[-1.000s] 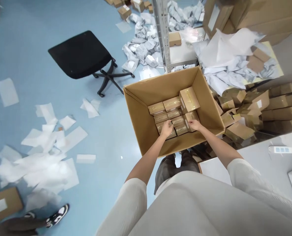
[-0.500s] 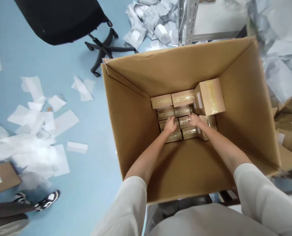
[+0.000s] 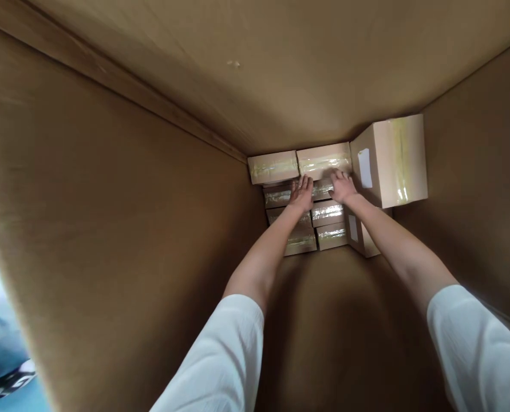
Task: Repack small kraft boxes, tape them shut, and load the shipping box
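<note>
I am looking deep into a large cardboard box (image 3: 109, 229) whose brown walls fill the view. At its bottom lie several small taped cartons (image 3: 327, 213) packed in rows. My left hand (image 3: 301, 193) rests flat, fingers stretched out, on a carton in the second row. Beside it, my right hand (image 3: 342, 186) lies with fingers spread on the neighbouring carton, just below the far carton (image 3: 323, 159). A larger carton (image 3: 390, 159) with a white label stands on top of the stack right of my right hand. Both arms wear white sleeves.
The box's walls close in on every side. A bare patch of the box bottom (image 3: 344, 297) shows in front of the cartons. At the lower left corner a sliver of blue floor and a black-and-white shoe (image 3: 6, 382) of another person appear.
My head has dropped far down into the box, so the floor, chair and papers have left the view. Both hands have slid from the nearer cartons to the row farther back.
</note>
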Motion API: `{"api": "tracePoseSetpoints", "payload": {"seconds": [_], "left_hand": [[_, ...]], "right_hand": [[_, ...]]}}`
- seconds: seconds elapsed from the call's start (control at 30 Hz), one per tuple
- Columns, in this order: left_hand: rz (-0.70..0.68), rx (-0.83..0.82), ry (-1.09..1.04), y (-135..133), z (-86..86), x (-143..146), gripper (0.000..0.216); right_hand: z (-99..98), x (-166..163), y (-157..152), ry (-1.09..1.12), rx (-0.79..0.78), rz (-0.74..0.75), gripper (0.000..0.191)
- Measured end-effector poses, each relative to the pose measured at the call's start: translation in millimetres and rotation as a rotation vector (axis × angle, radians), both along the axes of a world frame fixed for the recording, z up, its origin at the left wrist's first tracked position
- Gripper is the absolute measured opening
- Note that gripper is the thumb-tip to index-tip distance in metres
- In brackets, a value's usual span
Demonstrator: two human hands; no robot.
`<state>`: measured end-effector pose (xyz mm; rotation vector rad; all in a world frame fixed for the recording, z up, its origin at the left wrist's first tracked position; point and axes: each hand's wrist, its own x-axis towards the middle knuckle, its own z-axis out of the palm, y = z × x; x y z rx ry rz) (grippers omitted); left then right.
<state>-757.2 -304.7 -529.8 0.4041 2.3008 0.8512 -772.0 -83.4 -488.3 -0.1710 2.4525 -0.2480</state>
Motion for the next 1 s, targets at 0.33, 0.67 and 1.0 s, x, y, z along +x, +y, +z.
{"api": "tracePoseSetpoints", "payload": {"seconds": [0.33,0.67,1.0], "left_hand": [[-0.158,-0.098,0.061,-16.9,7.8,44.8,0.096],[0.020,-0.035,0.119,-10.9,41.1,47.5,0.086],[-0.096,-0.082,0.116,-37.0,115.6,25.5,0.125]], "right_hand": [[-52.1,-40.1,-38.7,0.166,-0.042,0.184,0.135],[-24.9,-17.7,-32.2,0.156,-0.011,0.229,0.132],[74.7,62.9,-66.3,0.055,0.019,0.178,0.141]]}}
